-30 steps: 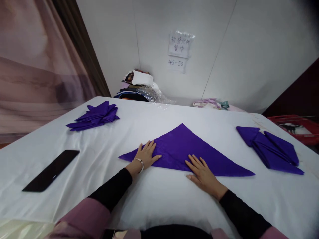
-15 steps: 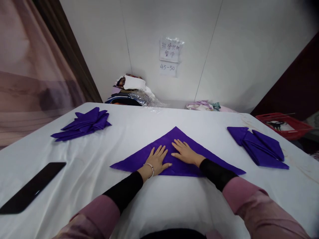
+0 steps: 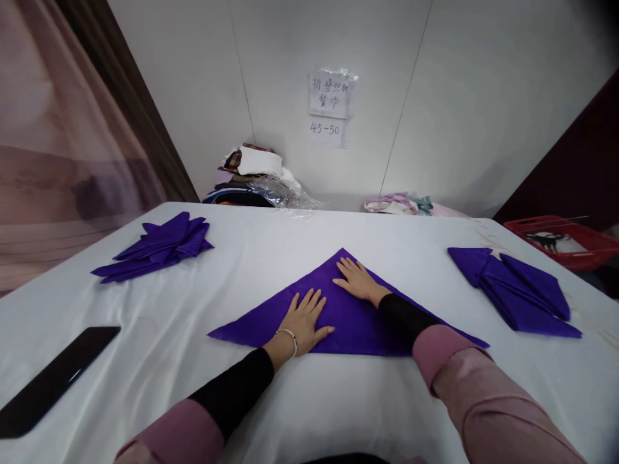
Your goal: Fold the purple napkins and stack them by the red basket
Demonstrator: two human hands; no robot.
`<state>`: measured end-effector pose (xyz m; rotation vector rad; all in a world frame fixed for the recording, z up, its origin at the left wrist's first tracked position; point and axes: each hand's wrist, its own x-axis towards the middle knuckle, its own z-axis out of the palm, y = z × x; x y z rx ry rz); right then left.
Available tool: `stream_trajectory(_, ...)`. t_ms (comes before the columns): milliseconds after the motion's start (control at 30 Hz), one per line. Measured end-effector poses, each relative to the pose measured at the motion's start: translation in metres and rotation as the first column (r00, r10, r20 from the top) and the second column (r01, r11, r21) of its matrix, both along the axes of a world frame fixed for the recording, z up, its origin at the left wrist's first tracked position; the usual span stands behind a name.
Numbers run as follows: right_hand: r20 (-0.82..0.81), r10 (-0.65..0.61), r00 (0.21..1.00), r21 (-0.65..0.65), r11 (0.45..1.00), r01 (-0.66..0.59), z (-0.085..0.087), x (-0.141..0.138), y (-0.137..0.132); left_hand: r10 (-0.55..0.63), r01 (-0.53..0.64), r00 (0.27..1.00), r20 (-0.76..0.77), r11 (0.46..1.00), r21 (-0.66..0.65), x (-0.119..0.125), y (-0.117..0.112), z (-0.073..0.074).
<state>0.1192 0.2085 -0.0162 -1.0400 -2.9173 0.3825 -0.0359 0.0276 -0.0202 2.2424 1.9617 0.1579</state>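
A purple cloth napkin (image 3: 348,322), folded into a triangle, lies in front of me with its point away from me and its long edge nearest. Flat on its left half rests my left hand (image 3: 304,322), fingers spread, a bracelet on the wrist. My right hand (image 3: 358,280) presses flat on the napkin near its far point, fingers stretched out. Neither hand grips anything. My right forearm hides part of the napkin's right side.
On the white-covered table (image 3: 261,251), one folded purple napkin (image 3: 164,245) lies at the left and another purple napkin (image 3: 517,290) at the right. A dark flat slab (image 3: 58,380) is at the near left. Beyond the right edge sits a red basket (image 3: 575,258); cloths (image 3: 258,164) are piled behind.
My right hand has slid away from me toward the napkin's far point. My left hand stays flat in nearly the same place on the cloth. The view has shifted slightly.
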Motion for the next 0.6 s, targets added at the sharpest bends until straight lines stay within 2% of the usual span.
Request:
stream_trajectory(167,0.028,-0.067,0.997,-0.010,0.998,0.068,-0.002,-0.021,0.017,-0.014,0.014,1.000,0.000,1.000,0.028,-0.002,-0.001,-0.004)
stream_trajectory(367,-0.003,-0.128,0.992,-0.014,0.992,0.128,-0.013,-0.025,0.030,-0.023,0.024,1.000,-0.014,0.997,0.073,-0.004,-0.002,-0.011)
stream_trajectory(500,-0.016,-0.137,0.990,-0.006,0.991,0.137,-0.014,-0.024,0.031,-0.017,0.017,1.000,-0.011,0.999,0.052,-0.003,-0.002,-0.009)
stream_trajectory(600,-0.004,-0.144,0.990,-0.045,0.989,0.144,-0.007,-0.024,0.031,-0.011,0.012,1.000,-0.006,1.000,0.018,-0.002,-0.002,-0.004)
